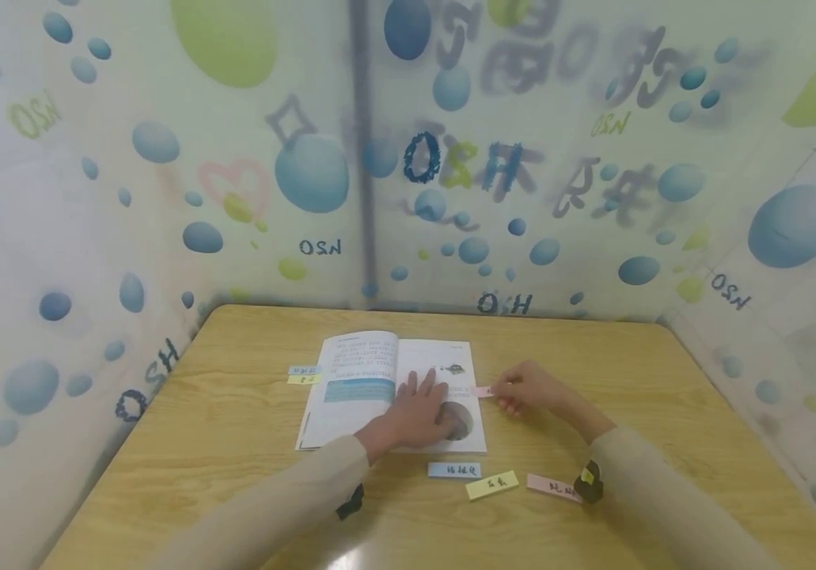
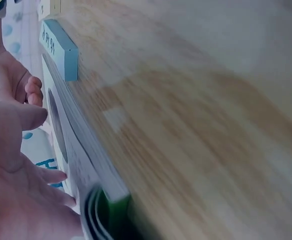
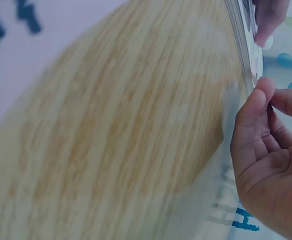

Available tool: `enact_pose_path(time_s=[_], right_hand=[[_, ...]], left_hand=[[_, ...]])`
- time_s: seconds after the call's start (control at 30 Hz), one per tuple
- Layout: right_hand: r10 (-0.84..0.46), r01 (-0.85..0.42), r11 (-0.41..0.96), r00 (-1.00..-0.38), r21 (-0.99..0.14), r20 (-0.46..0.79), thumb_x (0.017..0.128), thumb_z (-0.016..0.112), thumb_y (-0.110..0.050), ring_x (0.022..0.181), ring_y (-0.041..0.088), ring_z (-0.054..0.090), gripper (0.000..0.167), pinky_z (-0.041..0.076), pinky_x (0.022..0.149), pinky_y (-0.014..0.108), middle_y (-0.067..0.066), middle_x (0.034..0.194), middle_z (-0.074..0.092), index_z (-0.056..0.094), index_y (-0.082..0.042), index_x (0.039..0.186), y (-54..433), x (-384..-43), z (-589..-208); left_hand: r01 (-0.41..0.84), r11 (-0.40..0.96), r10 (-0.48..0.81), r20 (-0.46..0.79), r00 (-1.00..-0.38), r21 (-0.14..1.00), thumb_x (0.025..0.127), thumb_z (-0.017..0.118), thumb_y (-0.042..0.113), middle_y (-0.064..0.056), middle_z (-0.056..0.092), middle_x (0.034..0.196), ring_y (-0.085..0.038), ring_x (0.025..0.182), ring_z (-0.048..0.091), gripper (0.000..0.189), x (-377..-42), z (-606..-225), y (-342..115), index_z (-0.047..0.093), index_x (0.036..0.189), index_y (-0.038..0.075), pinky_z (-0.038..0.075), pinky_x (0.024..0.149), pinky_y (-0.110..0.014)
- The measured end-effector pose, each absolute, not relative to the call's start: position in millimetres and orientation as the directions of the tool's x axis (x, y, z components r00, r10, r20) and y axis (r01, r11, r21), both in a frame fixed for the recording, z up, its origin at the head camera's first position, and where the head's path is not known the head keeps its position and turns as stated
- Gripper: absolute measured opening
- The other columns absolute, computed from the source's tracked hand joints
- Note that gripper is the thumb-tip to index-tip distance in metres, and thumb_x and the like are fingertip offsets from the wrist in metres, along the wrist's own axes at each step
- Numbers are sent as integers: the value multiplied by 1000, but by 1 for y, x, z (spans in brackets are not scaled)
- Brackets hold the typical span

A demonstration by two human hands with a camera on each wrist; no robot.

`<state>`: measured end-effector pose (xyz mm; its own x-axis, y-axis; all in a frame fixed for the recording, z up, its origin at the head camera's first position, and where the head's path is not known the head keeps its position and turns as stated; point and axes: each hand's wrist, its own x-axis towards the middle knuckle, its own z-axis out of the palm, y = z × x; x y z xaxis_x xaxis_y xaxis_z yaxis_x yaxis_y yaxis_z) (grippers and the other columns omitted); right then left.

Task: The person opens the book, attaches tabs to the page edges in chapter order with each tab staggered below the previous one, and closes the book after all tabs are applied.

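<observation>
An open book [image 1: 354, 427] lies on the table, its pages spread. My left hand [image 1: 415, 416] rests with spread, fairly straight fingers on the right-hand page, partly covering a round grey picture. At that page's outer edge my right hand [image 1: 527, 388] pinches a pink sticky note [image 1: 483, 391] between thumb and forefinger; its outer end is hidden by the fingertips. From the left page's edge stick out a blue sticky tab [image 1: 299, 370] and a yellow sticky tab [image 1: 301, 380]. In the right wrist view the thumb and forefinger of the right hand [image 3: 271, 150] meet beside the book's edge.
Nearer to me than the book lie a blue sticky-note pad [image 1: 453, 470], a yellow pad [image 1: 491, 484] and a pink pad [image 1: 548, 485], all with handwriting. The pink one is beside my right sleeve. Patterned curtains [image 1: 450, 269] surround the wooden table [image 1: 237, 443].
</observation>
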<state>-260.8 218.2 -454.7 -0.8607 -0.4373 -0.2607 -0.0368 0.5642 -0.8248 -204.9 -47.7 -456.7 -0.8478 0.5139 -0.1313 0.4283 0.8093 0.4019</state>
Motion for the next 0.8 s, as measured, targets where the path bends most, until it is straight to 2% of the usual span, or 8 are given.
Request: enact_pose_path(time_s=[0.1, 0.3, 0.63, 0.8], right_hand=[[-454, -40, 545, -853, -837, -256, 100, 65, -14, 65, 18, 65, 19, 58, 61, 30, 10, 77, 69, 73, 4, 100, 218, -260, -455], [-469, -72, 543, -852, -837, -232, 100, 64, -13, 62, 16, 64, 20, 58, 59, 30, 10, 75, 68, 72, 4, 97, 219, -259, -456], [-472, -68, 550, -848, -832, -243, 100, 63, -13, 64, 17, 65, 18, 58, 61, 30, 9, 76, 68, 73, 2, 95, 220, -263, -458], [-483, -80, 543, -844, -836, -233, 101, 62, -11, 62, 16, 64, 18, 57, 59, 28, 9, 75, 67, 73, 4, 97, 219, -262, -457]], left_hand=[[389, 813, 491, -151, -858, 433, 103, 49, 41, -26, 13, 165, -49, 149, 5, 71, -207, -454, -39, 30, 157, -1, 11, 118, -58], [323, 846, 424, -170, -889, 424, 107, 42, 44, -21, 11, 166, -44, 150, 5, 72, -216, -452, -19, 22, 160, 0, 7, 120, -54], [264, 886, 343, -155, -926, 381, 110, 32, 45, -18, 11, 167, -42, 151, 4, 67, -233, -459, 3, 24, 160, 1, 6, 120, -53], [249, 900, 313, -131, -941, 358, 110, 33, 44, -18, 10, 167, -42, 151, 4, 67, -240, -462, 9, 23, 160, 0, 5, 120, -54]])
